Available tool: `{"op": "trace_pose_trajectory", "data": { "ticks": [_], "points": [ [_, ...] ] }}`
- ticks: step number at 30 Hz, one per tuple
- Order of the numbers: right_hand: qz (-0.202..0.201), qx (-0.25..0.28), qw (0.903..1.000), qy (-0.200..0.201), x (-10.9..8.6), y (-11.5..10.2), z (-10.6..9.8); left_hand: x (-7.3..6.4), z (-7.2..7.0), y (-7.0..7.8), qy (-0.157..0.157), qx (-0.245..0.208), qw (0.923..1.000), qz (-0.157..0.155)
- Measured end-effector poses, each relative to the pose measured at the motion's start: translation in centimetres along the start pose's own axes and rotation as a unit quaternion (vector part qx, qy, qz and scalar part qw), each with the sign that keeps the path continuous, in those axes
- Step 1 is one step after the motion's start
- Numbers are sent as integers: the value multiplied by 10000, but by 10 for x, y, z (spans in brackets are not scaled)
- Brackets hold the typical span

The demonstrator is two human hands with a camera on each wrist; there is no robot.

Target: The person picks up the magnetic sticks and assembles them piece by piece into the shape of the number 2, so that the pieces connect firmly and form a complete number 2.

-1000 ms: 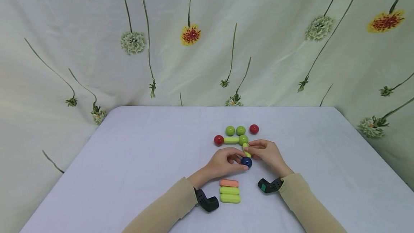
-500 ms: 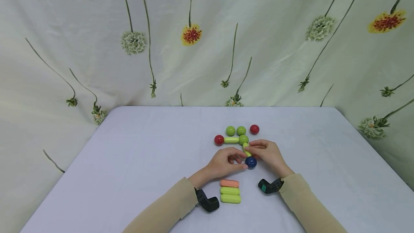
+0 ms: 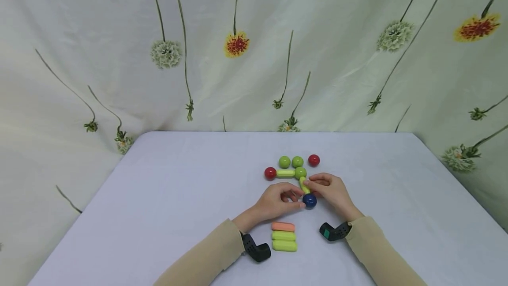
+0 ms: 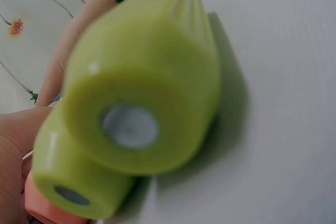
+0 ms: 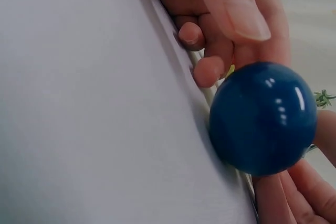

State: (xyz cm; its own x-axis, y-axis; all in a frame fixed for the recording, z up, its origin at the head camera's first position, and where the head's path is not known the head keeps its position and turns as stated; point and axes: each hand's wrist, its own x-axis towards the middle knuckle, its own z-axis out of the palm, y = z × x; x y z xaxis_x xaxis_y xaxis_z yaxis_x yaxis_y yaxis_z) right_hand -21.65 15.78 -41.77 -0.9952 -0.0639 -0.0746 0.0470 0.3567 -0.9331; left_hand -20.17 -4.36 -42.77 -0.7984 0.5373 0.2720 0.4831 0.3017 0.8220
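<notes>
A dark blue ball [image 3: 309,201] touches the near end of a slanted yellow-green magnetic rod [image 3: 303,183]. My right hand [image 3: 332,191] pinches this rod from the right. Its far end meets a green ball [image 3: 300,172], which joins a second yellow-green rod [image 3: 285,173] leading to a red ball [image 3: 270,173]. My left hand [image 3: 274,201] is just left of the blue ball, thumb and index finger spread. In the right wrist view, a gap shows between the left thumb [image 5: 247,20] and the blue ball [image 5: 262,119].
Behind the joined pieces lie two loose green balls [image 3: 284,162] and a red ball [image 3: 314,160]. Nearer me, an orange rod [image 3: 283,227] and two yellow-green rods [image 3: 284,245] lie side by side, their ends showing metal discs in the left wrist view. A flowered cloth [image 3: 337,56] hangs behind the table.
The blue ball has gone rightward from between my left thumb and fingers onto the rod's near end. My left hand has let go of it; my right hand keeps its pinch on the rod.
</notes>
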Motion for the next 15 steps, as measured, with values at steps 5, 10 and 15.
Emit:
{"op": "trace_pose_trajectory", "data": {
  "ticks": [5,10,15],
  "points": [
    [-143,-105,9998,-28,-5,4,-4,1,1,-3,163,-99,9998,7],
    [-442,-137,9988,-169,-10,7,-7,6,-1,-9,931,-118,9955,160],
    [-564,-99,9977,-364,-12,7,-6,12,-9,-14,2094,-47,9771,375]
  ]
}}
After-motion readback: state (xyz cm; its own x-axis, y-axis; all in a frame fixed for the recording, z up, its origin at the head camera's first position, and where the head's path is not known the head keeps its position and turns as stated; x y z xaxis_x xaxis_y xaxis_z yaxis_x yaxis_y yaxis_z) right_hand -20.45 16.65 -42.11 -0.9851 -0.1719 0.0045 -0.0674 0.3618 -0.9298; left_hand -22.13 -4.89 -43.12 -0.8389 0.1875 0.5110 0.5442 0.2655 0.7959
